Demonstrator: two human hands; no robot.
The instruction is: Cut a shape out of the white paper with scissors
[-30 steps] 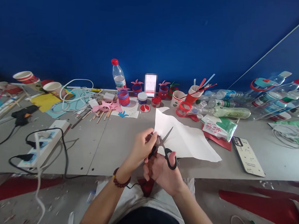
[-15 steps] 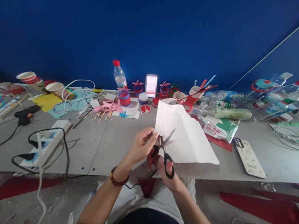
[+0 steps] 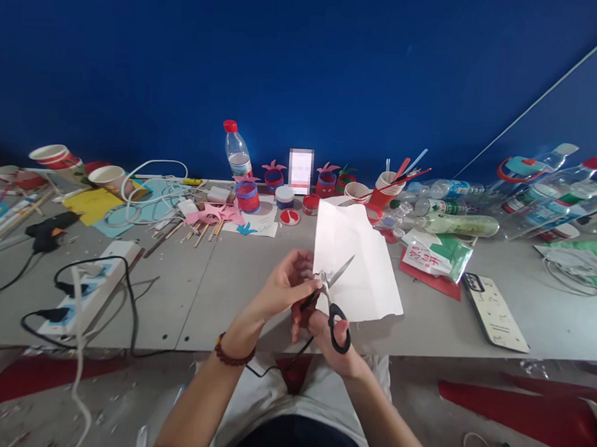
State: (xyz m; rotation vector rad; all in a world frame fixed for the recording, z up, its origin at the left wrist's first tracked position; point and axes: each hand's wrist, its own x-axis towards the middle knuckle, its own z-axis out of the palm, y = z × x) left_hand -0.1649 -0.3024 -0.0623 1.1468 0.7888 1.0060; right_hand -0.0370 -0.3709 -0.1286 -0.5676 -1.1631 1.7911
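Note:
A white sheet of paper [image 3: 361, 263] lies partly raised at the middle of the table. My left hand [image 3: 290, 286] pinches its left edge between thumb and fingers. Black-handled scissors [image 3: 339, 329] are in my right hand [image 3: 335, 345], thumb through one handle loop. Their blades are spread apart at the paper's left edge, close to my left fingertips; one blade lies over the sheet. Part of the other handle is hidden by my hands.
Small painted jars [image 3: 247, 196], a water bottle [image 3: 237, 153] and paper cups [image 3: 386, 188] line the back. A power strip [image 3: 92, 286] with cables lies left, a phone [image 3: 494, 310] right. Plastic bottles [image 3: 461, 224] and a red sheet [image 3: 430, 278] are at the right.
The white paper has shifted and turned, its right corner drawn toward the left. My left hand's fingers have moved down slightly near the blades. The scissors remain spread.

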